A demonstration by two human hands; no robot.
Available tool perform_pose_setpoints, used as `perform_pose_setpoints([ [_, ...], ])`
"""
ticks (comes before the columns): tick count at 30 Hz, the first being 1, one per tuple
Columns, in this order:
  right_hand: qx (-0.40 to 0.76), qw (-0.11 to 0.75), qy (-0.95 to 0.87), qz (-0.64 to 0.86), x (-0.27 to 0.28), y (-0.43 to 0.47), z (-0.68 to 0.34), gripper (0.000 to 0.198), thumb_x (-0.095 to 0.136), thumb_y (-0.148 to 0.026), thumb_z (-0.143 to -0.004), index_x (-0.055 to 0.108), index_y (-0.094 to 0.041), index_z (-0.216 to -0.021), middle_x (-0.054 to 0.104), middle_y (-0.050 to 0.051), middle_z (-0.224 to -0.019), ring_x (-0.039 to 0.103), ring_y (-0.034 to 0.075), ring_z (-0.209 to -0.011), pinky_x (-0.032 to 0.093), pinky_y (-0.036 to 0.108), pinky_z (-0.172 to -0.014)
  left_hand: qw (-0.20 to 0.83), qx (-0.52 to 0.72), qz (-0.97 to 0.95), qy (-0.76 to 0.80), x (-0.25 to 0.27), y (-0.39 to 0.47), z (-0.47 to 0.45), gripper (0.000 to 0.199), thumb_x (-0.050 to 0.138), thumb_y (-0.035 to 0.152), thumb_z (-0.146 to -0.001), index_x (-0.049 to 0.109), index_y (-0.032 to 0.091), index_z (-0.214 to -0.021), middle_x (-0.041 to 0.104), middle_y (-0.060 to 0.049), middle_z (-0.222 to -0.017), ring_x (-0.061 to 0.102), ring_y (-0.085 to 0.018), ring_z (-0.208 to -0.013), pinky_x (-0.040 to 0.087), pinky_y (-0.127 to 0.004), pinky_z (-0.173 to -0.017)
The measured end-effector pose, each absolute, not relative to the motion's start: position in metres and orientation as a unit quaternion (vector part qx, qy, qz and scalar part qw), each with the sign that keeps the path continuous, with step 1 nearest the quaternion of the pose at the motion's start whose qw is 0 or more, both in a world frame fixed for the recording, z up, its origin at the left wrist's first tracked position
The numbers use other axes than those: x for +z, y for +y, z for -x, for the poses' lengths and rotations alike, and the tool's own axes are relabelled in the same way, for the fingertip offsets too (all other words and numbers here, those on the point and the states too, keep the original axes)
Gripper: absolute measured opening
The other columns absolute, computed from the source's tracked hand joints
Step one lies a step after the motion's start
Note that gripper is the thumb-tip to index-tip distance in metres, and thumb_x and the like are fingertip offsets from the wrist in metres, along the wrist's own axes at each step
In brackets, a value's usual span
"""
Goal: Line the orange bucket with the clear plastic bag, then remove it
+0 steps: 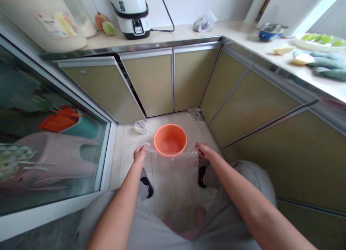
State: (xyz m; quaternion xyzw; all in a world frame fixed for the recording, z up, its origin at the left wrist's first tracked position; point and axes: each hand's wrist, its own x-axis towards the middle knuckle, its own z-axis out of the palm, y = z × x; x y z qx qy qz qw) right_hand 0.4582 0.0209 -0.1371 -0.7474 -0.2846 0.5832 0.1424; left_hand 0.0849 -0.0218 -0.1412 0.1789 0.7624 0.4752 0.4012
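The clear bag [173,163] veils the near rim of the orange bin [170,139] and the floor tiles behind it; where its lower edge ends is hard to tell. Fingers of the left hand [140,154] and right hand [203,151] curl out of sight into its corners. Both shoes [201,177] are half hidden by the legs. The label [50,25] at top left is too blurred to read. The tabletop [319,75] and green cloth [328,64] run off the right edge.

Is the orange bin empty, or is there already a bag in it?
Empty: the bin shows its bare orange inside. The clear bag is stretched between the left hand and right hand, in front of it.
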Motion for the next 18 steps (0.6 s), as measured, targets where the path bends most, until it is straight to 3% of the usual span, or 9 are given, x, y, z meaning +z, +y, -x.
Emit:
perform_pose_setpoints([
  [3, 0.580, 0.105, -0.283, 0.757, -0.133, 0.013, -0.463, 0.030, 0.045, -0.031, -0.106, 0.064, -0.016, -0.089, 0.044, -0.006, -0.048, 0.034, 0.009, -0.036, 0.025, 0.019, -0.039, 0.379, 0.461, -0.179, 0.782, -0.142, -0.024, -0.082, 0.023, 0.067, 0.041, -0.082, 0.067, 0.018, -0.087, 0.072, -0.003, -0.074, 0.064, -0.016, -0.067, 0.043, -0.022, -0.059],
  [7, 0.565, 0.016, -0.371, 0.737, -0.125, -0.003, -0.466, 0.016, 0.067, -0.024, -0.095, 0.070, -0.016, -0.080, 0.055, -0.001, -0.046, 0.038, 0.010, -0.036, 0.026, 0.022, -0.039, 0.416, 0.430, -0.220, 0.770, -0.138, -0.035, -0.080, 0.017, 0.067, 0.037, -0.086, 0.063, 0.020, -0.085, 0.073, -0.004, -0.067, 0.065, -0.018, -0.063, 0.044, -0.023, -0.060],
  [11, 0.537, -0.079, -0.513, 0.665, -0.118, -0.016, -0.466, 0.026, 0.074, -0.024, -0.090, 0.066, -0.017, -0.066, 0.057, 0.002, -0.046, 0.041, 0.010, -0.036, 0.028, 0.022, -0.040, 0.477, 0.323, -0.287, 0.766, -0.130, -0.050, -0.074, 0.017, 0.075, 0.027, -0.082, 0.063, 0.021, -0.072, 0.065, -0.001, -0.052, 0.061, -0.018, -0.050, 0.040, -0.024, -0.054],
  [15, 0.522, -0.107, -0.525, 0.663, -0.121, -0.016, -0.463, 0.033, 0.081, -0.028, -0.085, 0.062, -0.018, -0.060, 0.052, 0.001, -0.043, 0.044, 0.011, -0.038, 0.032, 0.022, -0.042, 0.486, 0.235, -0.314, 0.781, -0.122, -0.059, -0.065, 0.018, 0.076, 0.021, -0.080, 0.064, 0.021, -0.067, 0.062, 0.000, -0.047, 0.057, -0.018, -0.043, 0.036, -0.024, -0.048],
  [18, 0.499, -0.075, -0.505, 0.700, -0.130, -0.009, -0.457, 0.028, 0.080, -0.028, -0.087, 0.064, -0.018, -0.066, 0.049, -0.001, -0.043, 0.048, 0.013, -0.040, 0.034, 0.024, -0.044, 0.481, 0.253, -0.290, 0.788, -0.120, -0.056, -0.064, 0.013, 0.075, 0.018, -0.080, 0.064, 0.020, -0.072, 0.062, -0.001, -0.049, 0.060, -0.019, -0.044, 0.038, -0.024, -0.048],
])
